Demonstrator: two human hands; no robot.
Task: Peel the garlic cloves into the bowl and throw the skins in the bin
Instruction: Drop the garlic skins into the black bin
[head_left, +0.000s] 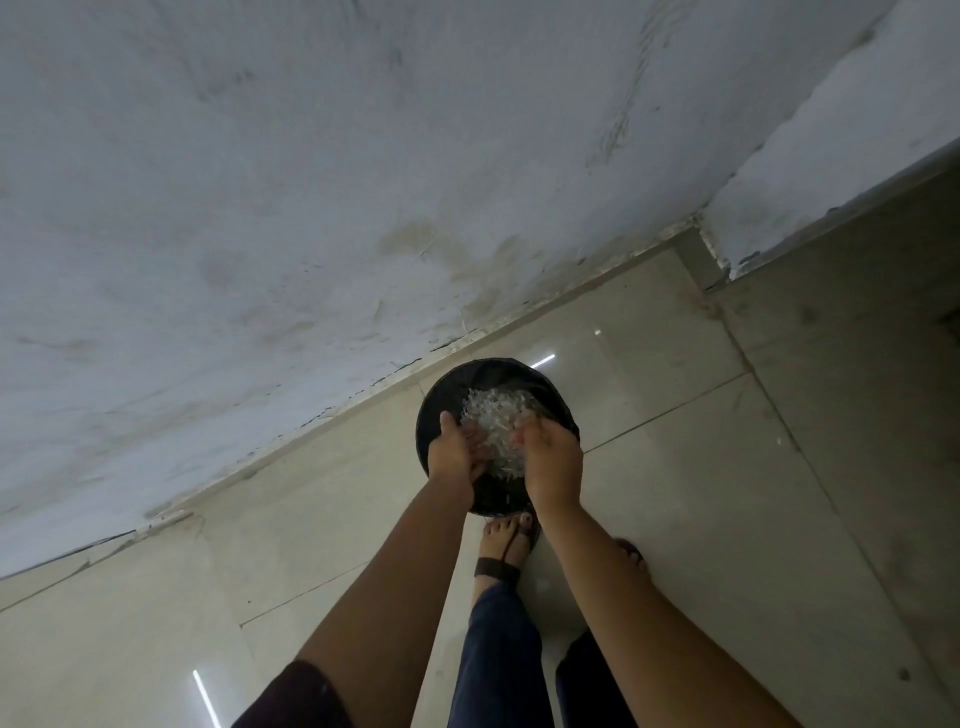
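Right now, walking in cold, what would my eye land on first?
A pale heap of garlic skins, cupped between the left hand and right hand, stands out against the round black bin beneath, mid-frame. Nearer the camera a sandalled foot stands on glossy floor tiles; a stained white wall fills the upper left.

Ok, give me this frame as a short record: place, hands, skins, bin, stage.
place: tiled floor beside a wall
bin: black, round, open, on the floor
left hand: cupped round the skins
right hand: cupped round the skins
skins: pale heap between both hands, above the bin
stage: likely dropping the skins into the bin
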